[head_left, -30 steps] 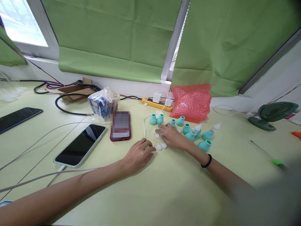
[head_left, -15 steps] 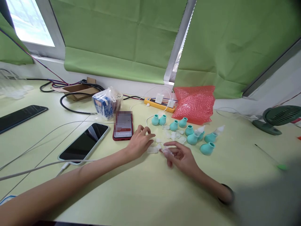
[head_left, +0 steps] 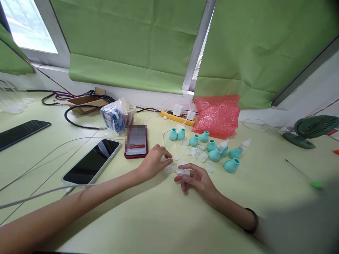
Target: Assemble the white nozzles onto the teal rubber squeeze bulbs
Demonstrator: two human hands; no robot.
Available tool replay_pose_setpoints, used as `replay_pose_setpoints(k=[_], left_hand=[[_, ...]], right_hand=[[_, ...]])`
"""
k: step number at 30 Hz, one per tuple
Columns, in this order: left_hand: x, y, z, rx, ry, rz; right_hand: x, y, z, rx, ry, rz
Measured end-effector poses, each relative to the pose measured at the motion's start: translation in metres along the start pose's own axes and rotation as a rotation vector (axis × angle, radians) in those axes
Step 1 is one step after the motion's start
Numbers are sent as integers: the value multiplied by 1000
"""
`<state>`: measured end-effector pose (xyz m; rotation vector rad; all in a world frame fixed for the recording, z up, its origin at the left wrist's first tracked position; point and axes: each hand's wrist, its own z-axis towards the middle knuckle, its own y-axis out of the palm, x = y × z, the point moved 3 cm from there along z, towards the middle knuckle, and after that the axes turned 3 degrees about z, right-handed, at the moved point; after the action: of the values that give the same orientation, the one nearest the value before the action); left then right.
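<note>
My right hand (head_left: 197, 180) pinches a small clear plastic tube-like piece (head_left: 182, 172) between thumb and fingers, a little above the table. To its left, my left hand (head_left: 155, 162) rests with thumb and forefinger slightly apart and nothing visible between them. Just below those fingertips lies another clear plastic piece (head_left: 170, 169); whether they touch it I cannot tell. Beyond my hands are several loose translucent pieces (head_left: 203, 157). Around them stand several teal rubber bulbs (head_left: 194, 140), some with a clear pointed tip (head_left: 222, 145) fitted. One open-necked teal bulb (head_left: 231, 165) lies nearest my right hand.
A red-cased phone (head_left: 136, 150) lies beyond my left wrist, a larger phone (head_left: 91, 162) to its left. At the back are a bagged blue package (head_left: 113, 118), a yellow power strip (head_left: 169, 115) and red bubble wrap (head_left: 217, 114). A green fan (head_left: 315, 128) stands right.
My right hand has turned, bringing the clear piece into plainer sight. My left fingers have drawn closer together beside the loose clear piece. The view has shifted slightly.
</note>
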<state>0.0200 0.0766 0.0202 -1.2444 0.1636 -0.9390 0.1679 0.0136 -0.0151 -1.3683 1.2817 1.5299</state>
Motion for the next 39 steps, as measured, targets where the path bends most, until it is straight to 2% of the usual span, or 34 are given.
replay_pose_setpoints(k=[2,4,10,20,25,29,35,39], left_hand=[[7,-7,-13,-28,-102,-245],[15,-12,-24,-25,-157,-384],[31,-14,-35,17,-63,-509],[28,-7,-39,101,50,-445],[29,-6,-43,201,296,-288],[30,-6,-46,245,418,-112],[35,-5,-48,236,572,105],[37,-6,-47,195,577,62]], right_hand=[[2,1,0,5,-7,8],[3,2,0,1,-18,12],[0,11,-3,-85,-28,-1],[3,14,-6,-123,-13,-13],[4,14,-6,-123,12,-16],[4,14,-6,-114,23,-41],[4,13,-6,-104,35,-80],[2,14,-6,-110,27,-114]])
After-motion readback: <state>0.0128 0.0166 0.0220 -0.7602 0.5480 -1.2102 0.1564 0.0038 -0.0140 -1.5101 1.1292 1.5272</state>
